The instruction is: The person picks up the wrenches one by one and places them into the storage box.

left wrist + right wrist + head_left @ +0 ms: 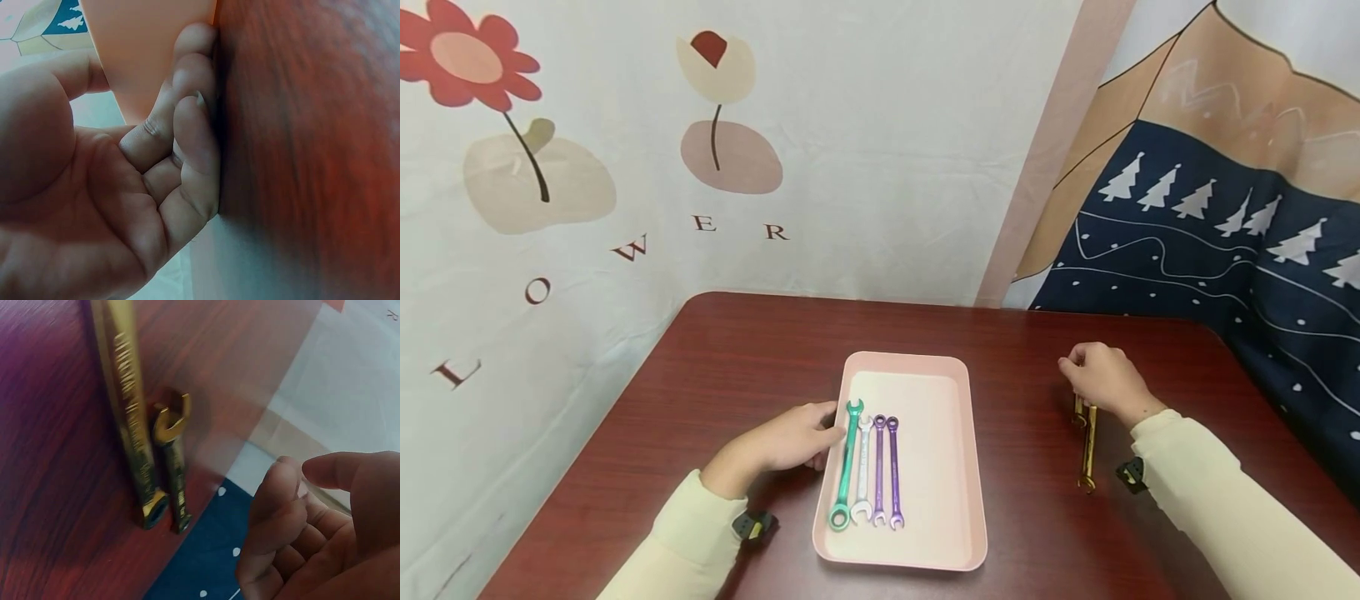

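Note:
A pink tray [936, 467] lies on the table, its left rim held by my left hand [790, 437]. In the left wrist view, the thumb reaches over the tray wall [134, 44] while the curled fingers sit low against its outside. Inside the tray, side by side, are a green wrench [847, 467], a silver wrench [863, 471] and two purple wrenches [880, 475]. My right hand [1107, 379] hovers near a long gold wrench [128, 406] and a shorter gold wrench [176, 469]. Its fingers are loosely bent, nothing between them and the thumb.
The dark red wooden table [752, 358] meets a printed cloth wall [880, 167] at its far edge. A navy cloth with white trees [1195, 200] hangs on the right. Each wrist wears a small black device [756, 526].

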Tool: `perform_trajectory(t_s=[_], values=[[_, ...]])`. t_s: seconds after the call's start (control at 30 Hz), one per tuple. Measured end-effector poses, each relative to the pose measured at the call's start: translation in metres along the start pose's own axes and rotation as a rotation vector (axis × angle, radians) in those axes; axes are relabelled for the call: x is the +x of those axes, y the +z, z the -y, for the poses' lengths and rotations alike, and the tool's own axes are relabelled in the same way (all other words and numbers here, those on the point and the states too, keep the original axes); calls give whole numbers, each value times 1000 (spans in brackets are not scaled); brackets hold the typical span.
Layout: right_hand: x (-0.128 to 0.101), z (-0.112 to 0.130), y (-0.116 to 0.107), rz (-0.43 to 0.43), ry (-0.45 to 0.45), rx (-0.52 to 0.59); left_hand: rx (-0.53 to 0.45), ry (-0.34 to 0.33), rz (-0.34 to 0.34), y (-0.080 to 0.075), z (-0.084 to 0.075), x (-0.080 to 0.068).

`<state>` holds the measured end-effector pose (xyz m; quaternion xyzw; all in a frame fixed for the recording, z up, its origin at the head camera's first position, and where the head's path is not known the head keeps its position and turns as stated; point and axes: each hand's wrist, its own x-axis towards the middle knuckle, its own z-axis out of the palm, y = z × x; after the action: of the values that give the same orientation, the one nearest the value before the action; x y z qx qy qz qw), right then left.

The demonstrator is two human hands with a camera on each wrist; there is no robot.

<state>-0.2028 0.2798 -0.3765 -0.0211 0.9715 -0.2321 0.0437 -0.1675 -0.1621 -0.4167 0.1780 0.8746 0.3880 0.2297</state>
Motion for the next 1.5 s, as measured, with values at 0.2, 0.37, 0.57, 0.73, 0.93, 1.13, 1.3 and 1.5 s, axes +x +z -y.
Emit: perform_trajectory(t_s=[0.2,0.37,0.57,0.73,0.93,1.13,1.3,1.5], values=[[3,-7,5,12,10,-30,-3,2,0,0,-1,-1],[6,-10,8,36,18,-39,2,-2,-7,-1,0,-2],[9,-17,10,56,51,-90,-6,-2,-8,-2,-2,-4],[9,-23,10,74,83,-102,-13,-3,-11,-2,-1,-3],[9,-30,11,103,117,-123,-23,-3,-8,-1,-1,-2],[11,-34,14,140,124,-138,-31,6,-3,-1,0,-2],[12,-35,16,161,118,-147,-35,10,2,-2,0,-1],[12,-35,16,180,124,-137,-17,4,5,-2,0,0]])
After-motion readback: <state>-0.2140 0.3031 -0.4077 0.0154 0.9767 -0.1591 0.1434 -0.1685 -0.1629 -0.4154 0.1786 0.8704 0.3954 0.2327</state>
